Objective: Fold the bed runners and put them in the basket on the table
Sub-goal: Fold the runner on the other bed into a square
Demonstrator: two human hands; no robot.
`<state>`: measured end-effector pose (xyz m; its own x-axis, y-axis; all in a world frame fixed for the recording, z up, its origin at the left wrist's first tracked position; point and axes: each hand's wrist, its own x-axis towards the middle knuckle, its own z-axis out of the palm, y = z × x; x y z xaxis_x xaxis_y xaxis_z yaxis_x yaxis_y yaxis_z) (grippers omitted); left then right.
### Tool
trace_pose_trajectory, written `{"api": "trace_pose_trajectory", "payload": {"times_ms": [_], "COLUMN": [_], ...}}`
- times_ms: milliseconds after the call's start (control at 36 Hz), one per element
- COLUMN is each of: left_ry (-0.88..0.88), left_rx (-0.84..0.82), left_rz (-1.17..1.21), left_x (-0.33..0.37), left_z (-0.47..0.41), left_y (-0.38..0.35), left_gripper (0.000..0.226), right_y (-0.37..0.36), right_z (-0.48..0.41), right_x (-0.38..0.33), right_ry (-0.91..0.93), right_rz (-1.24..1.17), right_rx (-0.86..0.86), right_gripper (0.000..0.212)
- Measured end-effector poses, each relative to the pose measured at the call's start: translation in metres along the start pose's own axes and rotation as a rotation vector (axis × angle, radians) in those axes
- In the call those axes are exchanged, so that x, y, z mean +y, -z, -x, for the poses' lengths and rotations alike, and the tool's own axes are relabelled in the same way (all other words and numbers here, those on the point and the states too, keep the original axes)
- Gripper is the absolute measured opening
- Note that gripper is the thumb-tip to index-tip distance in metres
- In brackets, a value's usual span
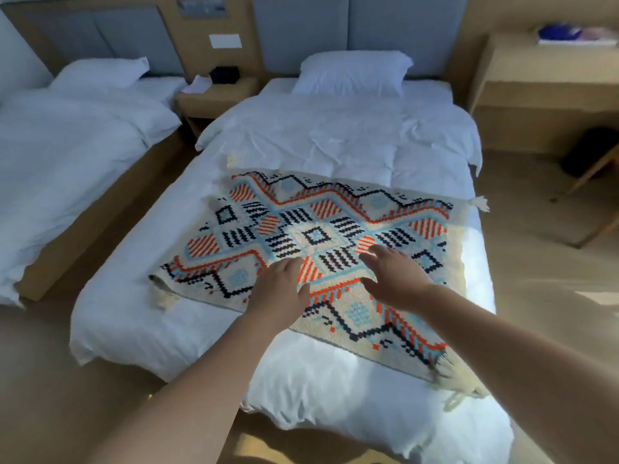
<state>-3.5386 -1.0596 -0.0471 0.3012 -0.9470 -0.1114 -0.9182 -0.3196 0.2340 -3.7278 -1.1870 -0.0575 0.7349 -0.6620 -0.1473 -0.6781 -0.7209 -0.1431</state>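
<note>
A patterned bed runner [301,229], woven in cream, orange, pale blue and black, is spread open and unfolded on the white duvet [335,139] of the nearer bed, set askew so that its edges run at a slant to the mattress. Its far right corner, marked by a cream tassel [480,204], reaches the right edge of the bed, and its near right corner lies close to the foot, where a fringe [460,390] trails onto the duvet. The near left corner is slightly turned under. Both bare arms are stretched out over the near half of the runner. The left hand [279,286] is laid palm down on the weave with its fingers straight and nothing clasped. The right hand [395,276] is held just beside it, palm down with fingers spread and relaxed, and nothing is grasped; whether it presses on the cloth or is held just above it cannot be told. A white pillow [355,73] is set at the head of this bed against a grey padded headboard [301,31]. A second white-covered bed [67,139] stands to the left, with a wooden nightstand [217,95] between the two, and a wooden desk [552,72] is seen at the far right.
</note>
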Motion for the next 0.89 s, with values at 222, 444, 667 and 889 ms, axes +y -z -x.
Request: {"api": "trace_pose_trajectory", "payload": {"times_ms": [222,444,667,889], "left_ry": [-0.155,-0.245,-0.286,-0.317], "left_rx": [-0.103,-0.159,-0.187,-0.315], "left_rz": [-0.046,-0.083,-0.135,-0.16], "left_x": [0.043,0.084,0.131,0.173], "left_z": [-0.055,-0.15,-0.298,-0.423], "left_y": [-0.007,-0.037,-0.119,-0.235], "left_gripper": [0.056,0.059,0.059,0.064], "right_y": [-0.003,-0.015,-0.062,-0.143], "right_z": [0.015,-0.015,-0.105,-0.189], "right_x": [0.075,0.162,0.289,0.41], "right_ry": [-0.262,-0.365,-0.438,-0.526], "right_rz": [-0.08,-0.072,-0.074,-0.079], "right_rx": [0.001,0.021,-0.069,-0.114], "right_gripper": [0.053,0.05,0.046,0.038]}}
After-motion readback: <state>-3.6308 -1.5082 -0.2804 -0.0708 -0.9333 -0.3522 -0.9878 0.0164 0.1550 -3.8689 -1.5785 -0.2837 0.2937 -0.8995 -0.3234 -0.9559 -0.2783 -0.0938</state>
